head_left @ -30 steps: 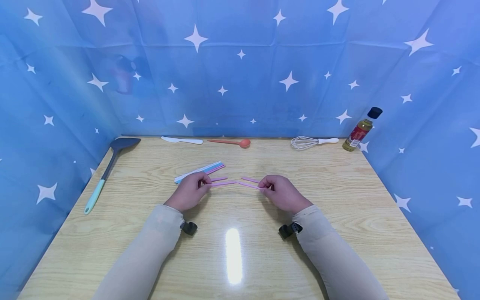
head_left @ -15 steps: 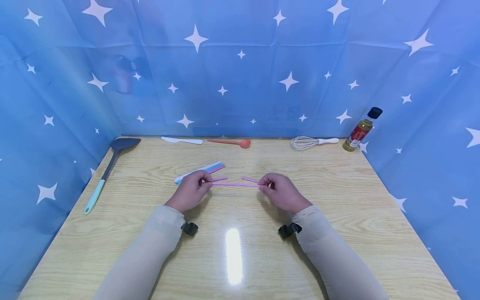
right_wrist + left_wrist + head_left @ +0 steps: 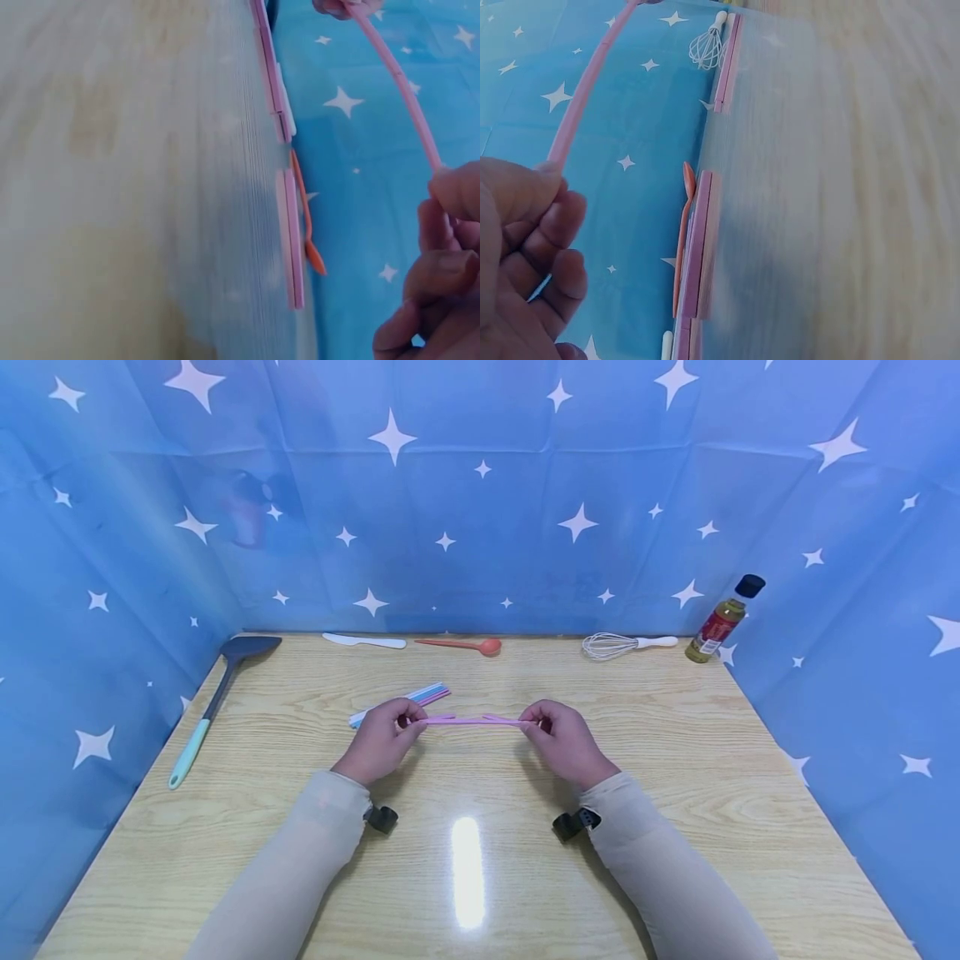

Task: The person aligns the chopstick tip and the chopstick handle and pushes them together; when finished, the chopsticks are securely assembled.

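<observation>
Between the two hands stretches a thin pink straw (image 3: pixel 472 722), raised above the table and level. My left hand (image 3: pixel 380 739) pinches its left end between thumb and forefinger; my right hand (image 3: pixel 564 739) pinches the right end likewise. A seam shows partway along the straw (image 3: pixel 589 82) in the left wrist view, where it bows slightly. Below it, short pink straw pieces (image 3: pixel 701 244) lie on the table, also seen as pink pieces (image 3: pixel 291 240) in the right wrist view. Beyond the left hand lies a bundle of white, blue and pink straws (image 3: pixel 431 693), partly hidden.
Along the back edge lie a white knife (image 3: pixel 364 641), an orange spoon (image 3: pixel 487 647) and a whisk (image 3: pixel 611 645). An oil bottle (image 3: pixel 716 622) stands at back right. A spatula (image 3: pixel 213 702) lies at the left edge. Blue curtains (image 3: pixel 480 585) enclose the table (image 3: pixel 675 735).
A second ago two pink lengths met at a slight peak between the hands; now they form one straight line. Both hands have risen slightly away from me with it.
</observation>
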`<state>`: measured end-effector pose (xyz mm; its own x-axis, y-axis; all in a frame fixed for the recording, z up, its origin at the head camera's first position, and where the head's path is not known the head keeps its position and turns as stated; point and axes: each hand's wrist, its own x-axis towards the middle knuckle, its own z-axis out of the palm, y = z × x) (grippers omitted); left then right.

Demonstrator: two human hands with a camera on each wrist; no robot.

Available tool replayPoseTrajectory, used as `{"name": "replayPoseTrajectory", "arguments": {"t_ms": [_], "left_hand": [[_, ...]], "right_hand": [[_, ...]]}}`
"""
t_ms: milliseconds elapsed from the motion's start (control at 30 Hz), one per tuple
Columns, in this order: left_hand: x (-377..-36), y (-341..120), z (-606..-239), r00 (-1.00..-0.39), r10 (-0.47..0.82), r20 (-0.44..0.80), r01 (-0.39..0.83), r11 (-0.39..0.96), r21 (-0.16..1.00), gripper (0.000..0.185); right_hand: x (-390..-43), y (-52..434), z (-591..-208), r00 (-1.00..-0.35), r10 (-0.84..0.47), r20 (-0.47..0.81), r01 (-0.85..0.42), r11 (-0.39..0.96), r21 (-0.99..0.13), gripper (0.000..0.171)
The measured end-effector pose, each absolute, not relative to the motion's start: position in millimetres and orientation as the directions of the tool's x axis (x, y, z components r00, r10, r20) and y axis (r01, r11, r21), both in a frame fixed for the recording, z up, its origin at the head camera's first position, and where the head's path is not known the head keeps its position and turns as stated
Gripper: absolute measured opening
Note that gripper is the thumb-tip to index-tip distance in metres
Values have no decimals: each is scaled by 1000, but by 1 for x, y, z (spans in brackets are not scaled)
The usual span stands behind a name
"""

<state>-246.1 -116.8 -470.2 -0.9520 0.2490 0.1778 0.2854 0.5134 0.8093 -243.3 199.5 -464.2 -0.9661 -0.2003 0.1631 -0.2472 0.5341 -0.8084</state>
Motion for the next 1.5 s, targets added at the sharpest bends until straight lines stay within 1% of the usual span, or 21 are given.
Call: {"name": "replayPoseTrajectory", "arguments": {"t_ms": [167, 433, 567, 700, 833, 933, 1067, 1267, 1500], "left_hand": [[-244, -116, -468, -943, 239, 233, 325, 497, 804, 6], [-242, -115, -463, -937, 239, 253, 339, 465, 818, 4], [-243, -117, -463, -941, 238, 242, 328, 454, 829, 3], [-247, -123, -466, -956, 221, 194, 277, 453, 847, 6], [-256, -137, -472, -969, 181, 171, 237, 467, 852, 9], [-263, -153, -475, -980, 115, 161, 197, 498, 845, 12], [-269, -174, -479, -992, -2, 123, 103, 526, 844, 16], [-275, -192, -486, -987, -144, 65, -22, 528, 849, 19], [-276, -200, -492, -970, -241, 9, -135, 573, 808, 21]], "right_hand": [[-241, 196, -461, -964, -192, 184, -260, 524, -811, 7], [-238, 193, -460, -960, -194, 202, -273, 485, -831, 8], [-238, 192, -462, -962, -177, 207, -267, 472, -840, 6], [-241, 192, -464, -973, -156, 171, -226, 474, -851, 6], [-246, 197, -466, -986, -129, 106, -156, 497, -854, 14], [-250, 204, -467, -993, -103, 60, -105, 518, -849, 19], [-255, 215, -468, -995, -97, -19, -38, 551, -834, 18], [-260, 225, -470, -982, -103, -157, 61, 615, -786, 20], [-260, 229, -471, -974, -115, -196, 82, 628, -774, 27]]}}
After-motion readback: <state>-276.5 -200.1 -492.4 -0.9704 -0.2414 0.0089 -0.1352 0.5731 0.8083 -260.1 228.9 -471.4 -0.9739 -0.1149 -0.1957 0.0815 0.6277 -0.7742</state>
